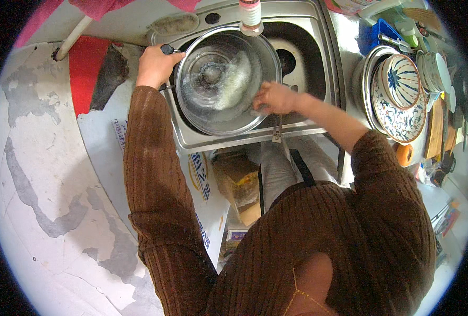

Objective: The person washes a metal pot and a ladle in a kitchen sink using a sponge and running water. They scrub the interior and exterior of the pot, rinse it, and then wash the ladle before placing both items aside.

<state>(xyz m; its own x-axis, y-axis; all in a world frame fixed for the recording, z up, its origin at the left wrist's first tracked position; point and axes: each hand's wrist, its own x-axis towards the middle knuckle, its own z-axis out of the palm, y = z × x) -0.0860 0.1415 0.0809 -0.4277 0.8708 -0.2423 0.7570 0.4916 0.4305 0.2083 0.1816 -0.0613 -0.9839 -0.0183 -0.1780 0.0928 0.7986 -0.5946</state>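
A wide round metal pan rests over the double-bowl stainless steel sink. Faint rings show around a round centre inside it, and a pale glare or film lies to their right. My left hand grips the pan's left side, thumb at the rim, around a black handle part. My right hand is blurred at the right rim, fingers curled; whether it holds something cannot be told. Above the far rim hangs a faucet with a clear-ended filter. A metal strip with a hole lies over the sink's front edge.
Right of the sink stand a patterned bowl on a patterned plate, stacked bowls, a blue basket and a wooden board. A round orange-brown item lies nearer. A peeling wall borders the left.
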